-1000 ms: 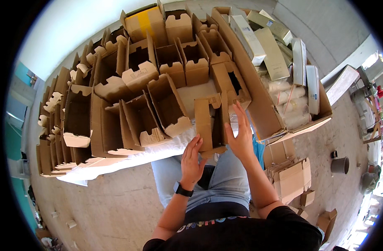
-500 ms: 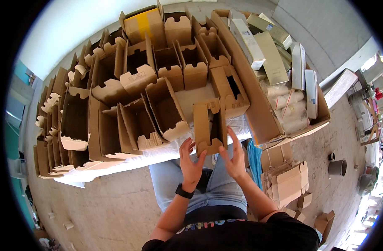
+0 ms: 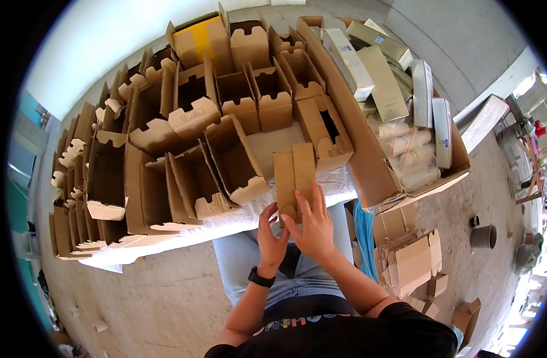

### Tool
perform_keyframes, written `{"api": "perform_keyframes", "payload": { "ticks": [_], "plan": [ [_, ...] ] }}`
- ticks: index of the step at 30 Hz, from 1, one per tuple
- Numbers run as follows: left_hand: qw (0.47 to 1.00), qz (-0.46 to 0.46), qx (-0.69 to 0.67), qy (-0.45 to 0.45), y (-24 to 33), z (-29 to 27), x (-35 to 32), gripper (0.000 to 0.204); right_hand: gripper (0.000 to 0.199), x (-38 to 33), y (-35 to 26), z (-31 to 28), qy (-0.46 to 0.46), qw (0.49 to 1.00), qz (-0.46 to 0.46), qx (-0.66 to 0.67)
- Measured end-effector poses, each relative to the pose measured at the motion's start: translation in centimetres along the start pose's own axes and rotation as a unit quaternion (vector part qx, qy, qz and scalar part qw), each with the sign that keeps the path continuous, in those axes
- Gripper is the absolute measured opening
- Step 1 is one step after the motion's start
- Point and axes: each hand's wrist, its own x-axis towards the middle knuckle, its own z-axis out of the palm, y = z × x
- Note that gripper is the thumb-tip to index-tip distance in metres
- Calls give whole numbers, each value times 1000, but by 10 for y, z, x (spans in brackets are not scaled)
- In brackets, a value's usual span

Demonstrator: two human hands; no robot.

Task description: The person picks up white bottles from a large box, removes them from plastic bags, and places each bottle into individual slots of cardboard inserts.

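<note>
left hand (image 3: 272,238) and right hand (image 3: 314,228) both gripping the near end of a flat brown box (image 3: 294,178), box standing tall over the table edge (image 3: 237,222), long side pointing far, open boxes (image 3: 225,161) behind

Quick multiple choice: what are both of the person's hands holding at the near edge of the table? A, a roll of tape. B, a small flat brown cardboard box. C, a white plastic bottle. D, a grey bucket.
B: the left hand and the right hand both grip the lower end of a small brown cardboard box, held upright over the table edge.
</note>
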Motion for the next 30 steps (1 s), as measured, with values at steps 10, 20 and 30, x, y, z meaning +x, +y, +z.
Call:
{"api": "perform_keyframes", "payload": {
  "ticks": [10, 20, 30],
  "plan": [
    [991, -2, 91, -97, -25, -41, -35, 62, 74, 20, -18, 5, -25, 996, 48, -66],
    [933, -26, 334, -133, -103, -131, -85, 38, 80, 21, -5, -33, -11, 990, 81, 113],
    [923, -8, 362, -126, -113, -123, -76, 22, 82, 72, -19, -154, -25, 993, 4, 117]
  ]
}}
